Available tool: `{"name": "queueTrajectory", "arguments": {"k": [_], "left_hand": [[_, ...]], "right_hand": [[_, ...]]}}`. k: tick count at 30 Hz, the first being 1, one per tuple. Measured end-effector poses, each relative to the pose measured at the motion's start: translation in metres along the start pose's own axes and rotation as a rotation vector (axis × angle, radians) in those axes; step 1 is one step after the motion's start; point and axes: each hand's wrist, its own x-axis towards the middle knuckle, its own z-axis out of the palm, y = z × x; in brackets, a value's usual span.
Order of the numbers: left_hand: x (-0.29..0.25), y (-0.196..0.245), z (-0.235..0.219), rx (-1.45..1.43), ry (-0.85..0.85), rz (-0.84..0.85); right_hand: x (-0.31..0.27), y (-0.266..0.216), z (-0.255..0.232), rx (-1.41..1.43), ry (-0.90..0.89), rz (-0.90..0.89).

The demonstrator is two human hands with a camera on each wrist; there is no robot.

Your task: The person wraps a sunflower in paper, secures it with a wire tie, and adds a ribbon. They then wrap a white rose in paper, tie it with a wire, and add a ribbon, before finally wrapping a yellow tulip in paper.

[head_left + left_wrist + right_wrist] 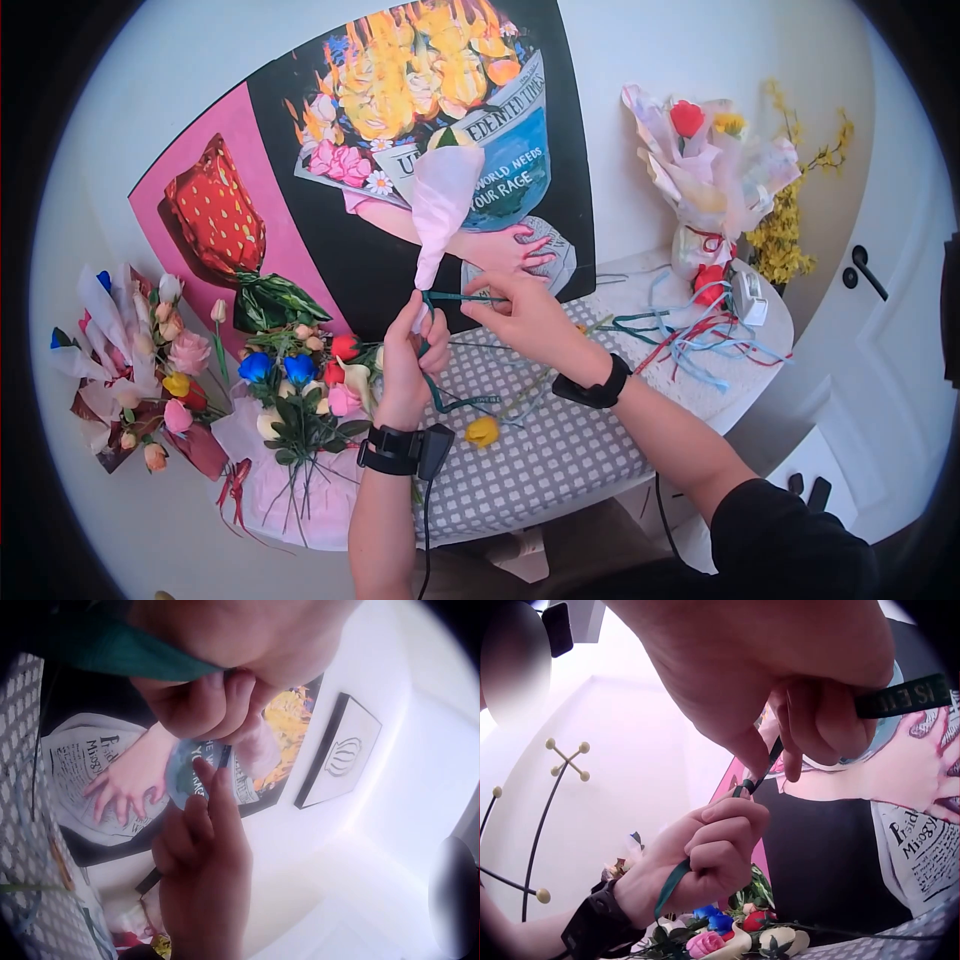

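Observation:
A single flower wrapped in pale pink paper [447,190] stands upright, its narrow twisted neck in the grip of my left hand [408,350]. Dark green ribbon [455,297] passes round that neck, and one end trails below my left fist onto the cloth. To the right, my right hand [515,312] pinches the ribbon and stretches it between the hands. In the right wrist view the ribbon [906,697] carries printed letters where it leaves my right fingers. The left wrist view shows the right hand [206,859] beyond the left fist; the flower's stem is mostly hidden.
A grey checked cloth [570,450] covers the table, with a yellow flower [482,431] on it. Loose artificial flowers [300,400] lie at left beside a bouquet [150,370]. Right hold a wrapped bouquet [700,180] and tangled ribbons [690,340]. A painted panel [400,260] stands behind.

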Motion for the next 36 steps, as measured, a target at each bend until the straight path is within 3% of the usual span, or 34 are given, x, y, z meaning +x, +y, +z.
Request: {"name": "queueTrajectory", "arguments": {"k": [6,9,12,13,15,19,22,24,29,32,34,36], "left_hand": [[-0.001,-0.002,0.004,0.066,0.056,0.039],[-0.001,-0.005,0.007,0.322,0.173,0.140],[0.007,-0.019,-0.003,0.939,0.213,0.451],[0.007,-0.021,0.002,0.938,0.212,0.452],[0.002,-0.020,0.013,1.454,0.171,0.795],[-0.010,-0.012,0.025,1.764,0.131,0.766],[-0.015,-0.011,0.030,1.840,0.083,0.714],[-0.016,-0.014,0.031,1.844,0.059,0.728],[-0.011,-0.020,0.021,1.881,-0.046,0.793],[-0.016,-0.016,0.032,1.804,-0.054,0.766],[-0.019,-0.015,0.038,1.733,-0.097,0.626],[-0.019,-0.020,0.041,1.645,-0.129,0.638]], "right_hand": [[0.002,-0.002,-0.008,-0.130,-0.078,-0.095],[0.001,-0.006,-0.006,-0.045,-0.112,-0.101],[0.001,-0.004,-0.005,0.046,-0.107,-0.098],[0.002,-0.004,-0.005,0.045,-0.106,-0.098],[0.002,-0.003,-0.007,0.005,-0.085,-0.091],[0.001,-0.004,-0.006,0.002,-0.078,-0.105],[0.000,-0.009,-0.007,0.078,-0.045,-0.040],[0.003,-0.002,-0.005,0.020,-0.013,-0.141],[-0.001,-0.012,-0.005,-0.126,-0.095,-0.096],[0.003,-0.010,-0.010,-0.112,-0.102,-0.059],[0.007,-0.016,-0.014,-0.078,-0.110,-0.044],[0.007,-0.036,-0.020,-0.262,-0.133,0.050]]}}
